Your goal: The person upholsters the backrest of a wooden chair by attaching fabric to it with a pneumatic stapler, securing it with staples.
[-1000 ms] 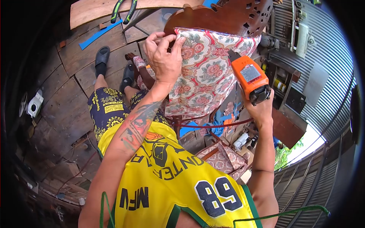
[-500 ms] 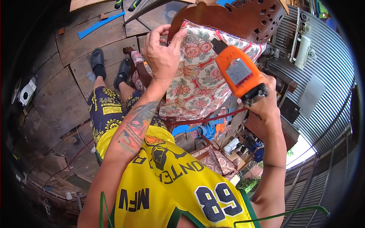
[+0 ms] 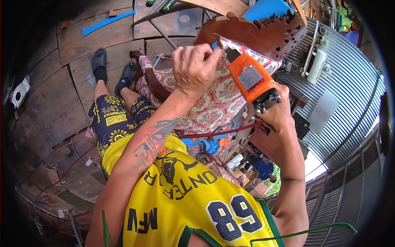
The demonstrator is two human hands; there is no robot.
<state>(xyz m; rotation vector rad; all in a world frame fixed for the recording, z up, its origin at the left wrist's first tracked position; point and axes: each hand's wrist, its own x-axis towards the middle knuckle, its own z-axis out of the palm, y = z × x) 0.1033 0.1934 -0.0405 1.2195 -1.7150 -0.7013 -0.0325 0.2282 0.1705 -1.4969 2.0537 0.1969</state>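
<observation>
My right hand (image 3: 275, 109) is wrapped around the grip of an orange staple gun (image 3: 250, 78). Its dark nose lies over the upper corner of a floral fabric (image 3: 218, 96), by the carved wooden chair back (image 3: 247, 31). Close to that nose, my left hand (image 3: 194, 68) is closed, thumb and fingers pinched at the fabric's edge. A small bit of blue shows at its fingertips. Part of the fabric is hidden behind the left hand and the gun, so exactly where the nose touches cannot be seen.
A red hose (image 3: 224, 132) runs beneath the fabric. To the left, a wooden armrest (image 3: 154, 84) stands near my feet. A blue strip (image 3: 108, 23) lies on the plank floor (image 3: 92, 41). Another person (image 3: 263, 168) is in the background, below the corrugated metal sheets (image 3: 349, 99).
My left hand has gone from loosely spread at the chair's edge to pinched, moving right and slightly down. The staple gun has shifted slightly left and down, its nose now nearer that hand.
</observation>
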